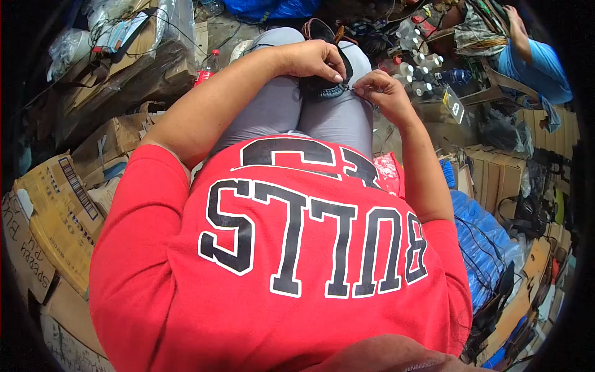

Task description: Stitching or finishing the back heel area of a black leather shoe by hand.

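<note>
Looking down from my head camera, I see my red shirt filling the lower half and my grey-clad knees at about twelve o'clock from it. On my knees lies a dark shoe (pixel 322 87) with a blue stitched edge, toe toward me. My left hand (pixel 313 61) lies over the top of the shoe, its fingers (pixel 334 73) curled down and closed on the upper, pressing it against my knee. My right hand (pixel 381 87) sits just beside the shoe at its three o'clock, the fingertips (pixel 362 90) pinched shut together at the shoe's edge; whatever they pinch is too small for me to make out.

At nine o'clock from my left arm stand stacked cardboard boxes (pixel 68 204), and a red-capped plastic bottle (pixel 207 67) lies near my left elbow. At one o'clock from my hands is a cluster of small white-capped bottles (pixel 418 71). Farther out at two o'clock is another person's blue sleeve (pixel 533 65). A blue plastic sack (pixel 483 242) lies at four o'clock, beside my right arm.
</note>
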`<state>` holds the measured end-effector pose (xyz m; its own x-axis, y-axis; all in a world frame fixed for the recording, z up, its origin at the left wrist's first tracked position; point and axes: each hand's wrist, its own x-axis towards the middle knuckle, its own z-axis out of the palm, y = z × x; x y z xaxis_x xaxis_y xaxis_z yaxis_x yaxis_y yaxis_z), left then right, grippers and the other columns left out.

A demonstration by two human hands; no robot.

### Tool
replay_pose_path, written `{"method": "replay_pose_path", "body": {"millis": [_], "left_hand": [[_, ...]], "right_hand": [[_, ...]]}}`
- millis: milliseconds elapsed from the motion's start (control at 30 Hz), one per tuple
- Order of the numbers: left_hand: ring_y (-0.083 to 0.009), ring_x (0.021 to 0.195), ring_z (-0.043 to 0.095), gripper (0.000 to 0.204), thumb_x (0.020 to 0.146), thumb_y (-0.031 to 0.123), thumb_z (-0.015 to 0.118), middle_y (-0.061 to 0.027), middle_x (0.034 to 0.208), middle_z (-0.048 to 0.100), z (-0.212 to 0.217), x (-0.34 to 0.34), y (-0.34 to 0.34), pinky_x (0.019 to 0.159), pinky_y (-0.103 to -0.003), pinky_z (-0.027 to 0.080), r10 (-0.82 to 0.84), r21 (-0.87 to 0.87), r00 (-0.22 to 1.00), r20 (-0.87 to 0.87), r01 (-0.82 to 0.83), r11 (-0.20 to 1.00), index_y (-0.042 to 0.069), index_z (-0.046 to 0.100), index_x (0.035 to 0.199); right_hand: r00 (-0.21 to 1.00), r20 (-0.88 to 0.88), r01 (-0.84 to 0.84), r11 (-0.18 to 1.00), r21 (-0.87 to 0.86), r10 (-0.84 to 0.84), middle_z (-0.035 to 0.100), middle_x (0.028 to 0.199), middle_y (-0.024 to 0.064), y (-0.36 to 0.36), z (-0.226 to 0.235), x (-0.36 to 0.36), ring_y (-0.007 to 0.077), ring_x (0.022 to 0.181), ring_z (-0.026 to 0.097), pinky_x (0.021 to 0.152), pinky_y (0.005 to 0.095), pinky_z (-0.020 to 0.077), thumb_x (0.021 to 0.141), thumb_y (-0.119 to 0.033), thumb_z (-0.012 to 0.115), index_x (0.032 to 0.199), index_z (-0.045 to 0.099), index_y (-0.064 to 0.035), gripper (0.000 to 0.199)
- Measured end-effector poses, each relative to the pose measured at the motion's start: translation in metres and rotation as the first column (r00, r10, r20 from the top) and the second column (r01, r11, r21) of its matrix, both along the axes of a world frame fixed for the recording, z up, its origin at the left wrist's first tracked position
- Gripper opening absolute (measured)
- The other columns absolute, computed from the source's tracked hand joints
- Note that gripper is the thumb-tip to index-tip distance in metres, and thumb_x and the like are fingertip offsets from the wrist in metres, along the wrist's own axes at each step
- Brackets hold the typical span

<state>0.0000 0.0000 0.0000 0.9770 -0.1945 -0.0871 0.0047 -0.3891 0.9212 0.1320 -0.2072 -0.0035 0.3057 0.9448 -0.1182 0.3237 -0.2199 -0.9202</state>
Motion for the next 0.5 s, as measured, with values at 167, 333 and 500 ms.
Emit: {"method": "replay_pose_path", "body": {"millis": [167,333,500], "left_hand": [[-0.0154,0.089,0.052,0.021,0.081,0.018,0.068,-0.0018,0.085,0.053,0.0,-0.001,0.002,0.084,-0.026,0.04,0.024,-0.001,0.999,0.031,-0.024,1.0,0.005,0.07,0.097],[-0.015,0.087,0.052,0.023,0.081,0.016,0.066,-0.002,0.085,0.054,0.003,-0.001,0.005,0.083,-0.026,0.04,-0.057,0.023,0.998,-0.013,0.057,0.998,0.008,0.069,0.103],[-0.0156,0.088,0.051,0.026,0.081,0.012,0.065,-0.0025,0.086,0.055,0.006,0.001,0.002,0.083,-0.026,0.039,-0.113,0.07,0.993,-0.044,0.115,0.991,0.009,0.068,0.107]], "right_hand": [[0.996,0.063,0.061,0.991,0.119,-0.068,0.061,0.086,0.0016,0.004,-0.005,-0.013,0.0091,0.08,0.057,0.072,0.0216,0.0461,0.077,0.0,0.068,0.088,0.069,-0.0039,0.012],[0.984,0.145,0.076,0.983,0.17,-0.101,0.061,0.083,0.0025,-0.003,0.003,-0.028,0.0112,0.078,0.059,0.07,0.0228,0.0471,0.076,0.003,0.064,0.089,0.069,-0.0044,0.016],[0.92,0.378,0.064,0.991,0.118,-0.105,0.061,0.084,0.0073,-0.01,0.02,-0.04,0.0178,0.076,0.062,0.067,0.027,0.0489,0.074,0.004,0.062,0.091,0.07,-0.0095,0.022]]}}
